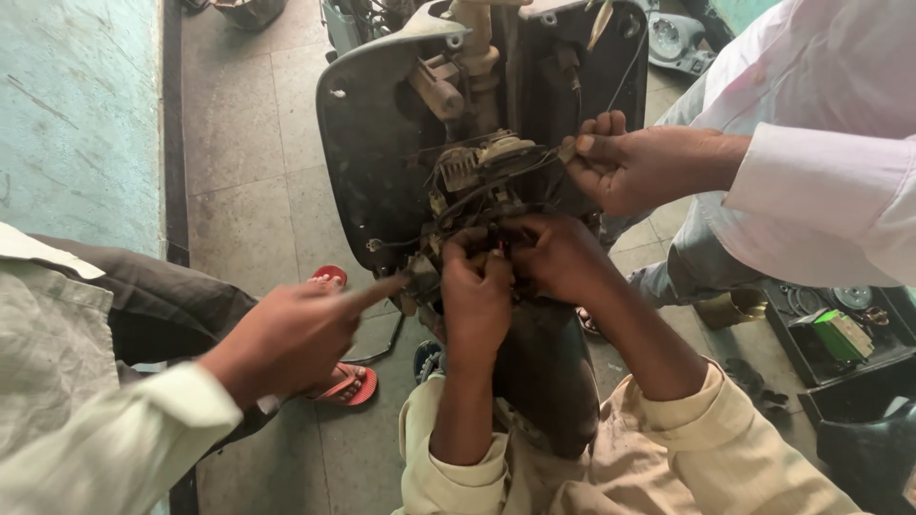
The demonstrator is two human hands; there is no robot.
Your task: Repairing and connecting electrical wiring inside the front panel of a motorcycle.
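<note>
The left hand (474, 298) and right hand (563, 257) are closed, fingers pinched on the wire bundle (487, 202) at the scooter panel's (367, 143) centre. Wires are best separated gently, singly. A co-worker's pointing hand (291, 334) is seen at 8 o'clock, another's hand (634, 167) at 2 o'clock.

Both hands (515, 277) hide the wire bundle (477, 205) they grip; the toolbox (840, 343) is cut off.

Small green box (843, 334) in black tray (811, 367).
</note>
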